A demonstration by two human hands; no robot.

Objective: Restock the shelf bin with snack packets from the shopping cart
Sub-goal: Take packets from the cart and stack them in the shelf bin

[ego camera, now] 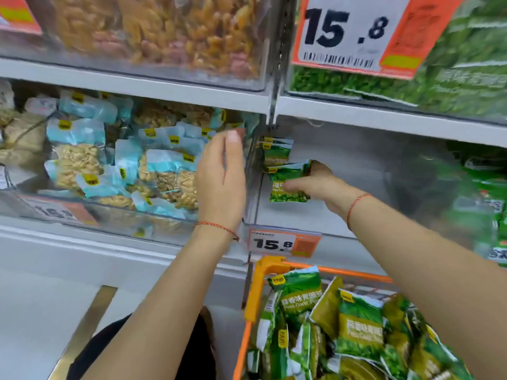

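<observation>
Her right hand (315,185) pinches one green foil snack packet (288,185) inside the clear plastic shelf bin (343,165), thumb across its front. One or two more green packets (277,152) stand behind it. The left hand (222,182) hovers open, fingers straight, holding nothing. Many packets fill the orange shopping cart (263,272) below.

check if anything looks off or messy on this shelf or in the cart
Nothing looks spilled or torn. The clear shelf bin is nearly bare, with a few green packets standing at its left wall. The right hand holds a green snack packet there. Packets in the orange cart lie jumbled.
</observation>
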